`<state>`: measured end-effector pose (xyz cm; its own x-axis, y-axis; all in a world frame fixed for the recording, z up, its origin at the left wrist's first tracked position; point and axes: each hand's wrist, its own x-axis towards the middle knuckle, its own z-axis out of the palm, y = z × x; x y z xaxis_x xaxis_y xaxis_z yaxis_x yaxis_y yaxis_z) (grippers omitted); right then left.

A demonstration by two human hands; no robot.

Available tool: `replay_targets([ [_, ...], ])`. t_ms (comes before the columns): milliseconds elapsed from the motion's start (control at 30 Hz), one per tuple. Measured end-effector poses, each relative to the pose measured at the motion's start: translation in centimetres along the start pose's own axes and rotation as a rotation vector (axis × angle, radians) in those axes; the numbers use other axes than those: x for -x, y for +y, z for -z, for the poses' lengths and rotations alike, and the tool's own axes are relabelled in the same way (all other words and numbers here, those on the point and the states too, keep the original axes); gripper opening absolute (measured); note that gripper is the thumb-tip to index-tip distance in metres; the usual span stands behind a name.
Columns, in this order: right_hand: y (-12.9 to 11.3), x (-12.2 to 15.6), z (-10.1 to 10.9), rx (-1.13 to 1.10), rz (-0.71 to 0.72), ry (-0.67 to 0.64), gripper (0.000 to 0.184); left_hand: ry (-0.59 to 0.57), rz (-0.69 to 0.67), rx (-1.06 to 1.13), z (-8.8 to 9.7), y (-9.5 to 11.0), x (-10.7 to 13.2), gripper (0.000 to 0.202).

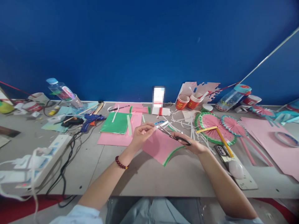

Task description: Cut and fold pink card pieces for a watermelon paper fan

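My left hand (143,134) pinches the end of a small blue-and-white strip (159,122) between thumb and fingertips. What the strip is made of I cannot make out. My right hand (192,143) is closed round the black handles of a pair of scissors (183,140), whose blades point left toward the strip. Whether the blades touch the strip is unclear. Below both hands lies a pink sheet of paper (162,146) with a green edge. Thin white paper strips (192,132) are scattered just beyond the right hand.
Green paper (116,123) and a blue glue gun (90,121) lie to the left, near a white power strip (52,158) with cables. Rightward are watermelon-patterned paper fans (213,126), a yellow folding ruler (224,140), a phone (223,152) and a mouse (236,169). Red paper cups (182,102) stand behind.
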<state>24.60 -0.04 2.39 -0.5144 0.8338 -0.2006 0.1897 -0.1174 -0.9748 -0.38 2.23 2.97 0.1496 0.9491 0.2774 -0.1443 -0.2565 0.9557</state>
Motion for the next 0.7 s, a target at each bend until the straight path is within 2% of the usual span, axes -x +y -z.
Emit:
replay_targets([
  [233, 1.3, 0.0, -0.4, -0.302, -0.111, 0.092, 0.053, -0.013, 0.001, 0.067, -0.1, 0.4, 0.0, 0.016],
  [400, 1.8, -0.4, -1.1, -0.415, -0.098, 0.112, 0.053, -0.001, 0.013, 0.061, -0.1, 0.6, 0.0, 0.019],
  [700, 0.9, -0.4, -0.8, -0.201, -0.013, 0.058, 0.048, -0.018, -0.022, 0.036, 0.0, 0.8, -0.2, 0.02],
])
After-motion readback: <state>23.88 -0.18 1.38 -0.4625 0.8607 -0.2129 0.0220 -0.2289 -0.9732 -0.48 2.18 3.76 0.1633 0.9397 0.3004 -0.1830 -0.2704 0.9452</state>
